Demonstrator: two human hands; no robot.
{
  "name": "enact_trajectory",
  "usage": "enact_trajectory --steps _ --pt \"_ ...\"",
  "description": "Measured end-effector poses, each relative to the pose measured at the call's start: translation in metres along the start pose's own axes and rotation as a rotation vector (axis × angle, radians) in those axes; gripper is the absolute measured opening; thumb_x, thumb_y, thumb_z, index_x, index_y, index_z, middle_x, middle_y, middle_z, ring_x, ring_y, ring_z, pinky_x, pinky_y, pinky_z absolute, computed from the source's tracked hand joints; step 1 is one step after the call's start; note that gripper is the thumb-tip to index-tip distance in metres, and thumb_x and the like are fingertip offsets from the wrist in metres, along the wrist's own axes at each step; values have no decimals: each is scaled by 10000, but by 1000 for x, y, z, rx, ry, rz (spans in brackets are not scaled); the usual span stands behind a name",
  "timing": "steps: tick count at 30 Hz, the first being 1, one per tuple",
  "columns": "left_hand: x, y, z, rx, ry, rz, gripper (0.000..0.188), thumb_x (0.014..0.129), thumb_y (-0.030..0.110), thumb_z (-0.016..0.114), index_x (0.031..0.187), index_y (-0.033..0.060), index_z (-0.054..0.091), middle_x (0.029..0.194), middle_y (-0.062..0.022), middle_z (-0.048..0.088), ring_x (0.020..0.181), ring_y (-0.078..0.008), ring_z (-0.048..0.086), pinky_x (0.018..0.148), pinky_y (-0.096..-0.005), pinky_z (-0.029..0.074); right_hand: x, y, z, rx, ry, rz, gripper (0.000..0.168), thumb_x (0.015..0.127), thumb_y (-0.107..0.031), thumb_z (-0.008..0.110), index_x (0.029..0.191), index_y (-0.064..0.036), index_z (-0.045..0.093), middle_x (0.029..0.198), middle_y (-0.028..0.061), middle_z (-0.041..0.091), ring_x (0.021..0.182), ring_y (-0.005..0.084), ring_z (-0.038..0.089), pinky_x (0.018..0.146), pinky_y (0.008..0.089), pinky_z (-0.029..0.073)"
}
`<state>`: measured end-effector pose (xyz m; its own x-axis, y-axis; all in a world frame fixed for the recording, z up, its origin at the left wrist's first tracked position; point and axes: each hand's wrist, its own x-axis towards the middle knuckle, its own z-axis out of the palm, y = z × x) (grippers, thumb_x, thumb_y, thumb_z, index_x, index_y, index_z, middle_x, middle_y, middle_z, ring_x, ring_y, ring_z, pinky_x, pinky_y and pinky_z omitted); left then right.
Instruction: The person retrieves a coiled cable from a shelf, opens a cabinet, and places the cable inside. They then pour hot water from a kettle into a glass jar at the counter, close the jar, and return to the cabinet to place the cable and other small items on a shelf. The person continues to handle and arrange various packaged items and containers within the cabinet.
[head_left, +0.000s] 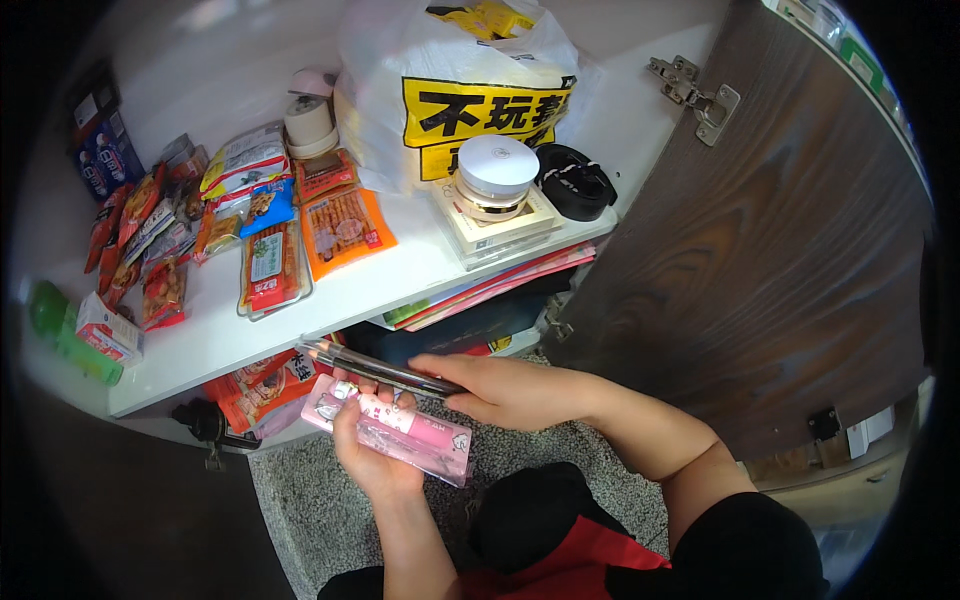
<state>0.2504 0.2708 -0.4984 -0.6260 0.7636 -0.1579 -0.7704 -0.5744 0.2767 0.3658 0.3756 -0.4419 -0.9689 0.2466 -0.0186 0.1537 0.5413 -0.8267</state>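
My left hand (381, 461) grips a flat pink package (442, 448) with a clear front and cartoon prints. The thumb presses on its face, and the fingers curl over the far edge. In my right hand (510, 390) are dark pencils (367, 364) in a clear wrapper, their pale sharpened tips pointing left. They lie just above the pink package and in front of the lower compartment; whether they touch my left fingertips cannot be told. Both hands are in front of the edge of a white cabinet shelf (360, 300).
Snack packets (349, 232) spread over the shelf's left half. A full white plastic bag (382, 112), a round white cosmetic case (495, 165) on boxes and a coiled black belt (576, 184) stand right. The hinged wooden door (750, 262) hangs wide. Papers (495, 289) lie below.
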Motion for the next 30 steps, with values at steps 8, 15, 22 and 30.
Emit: enact_trajectory --steps 8,15,22,30 --pt "-3 -8 7 1 -106 -46 360 780 86 452 1138 63 419 802 -46 442 693 -143 431 631 -290 370 -38 23 -18 256 -17 173 303 858 -157 448 1132 -35 408 727 19 463 612 93 456 528 230 391" --pt "4 -2 2 -51 -120 -18 373 771 82 465 1141 58 419 791 -43 439 686 -142 428 622 -282 371 -66 8 -56 847 460 -11 181 914 -208 380 994 -58 443 570 -28 336 469 63 339 443 199 301" --pt "-1 1 6 -64 -116 -30 359 772 94 455 1130 74 433 785 -46 455 694 -150 443 625 -297 381 -46 2 -93 580 772 -2 148 909 -153 376 1011 -60 430 619 -20 360 477 51 328 437 185 291" --pt "-4 10 6 -94 -88 -12 391 752 89 475 1136 101 403 783 -61 464 706 -170 463 618 -328 391 -35 -20 -114 197 899 1 353 939 -263 299 1206 -79 440 575 -41 314 467 23 252 418 163 218"
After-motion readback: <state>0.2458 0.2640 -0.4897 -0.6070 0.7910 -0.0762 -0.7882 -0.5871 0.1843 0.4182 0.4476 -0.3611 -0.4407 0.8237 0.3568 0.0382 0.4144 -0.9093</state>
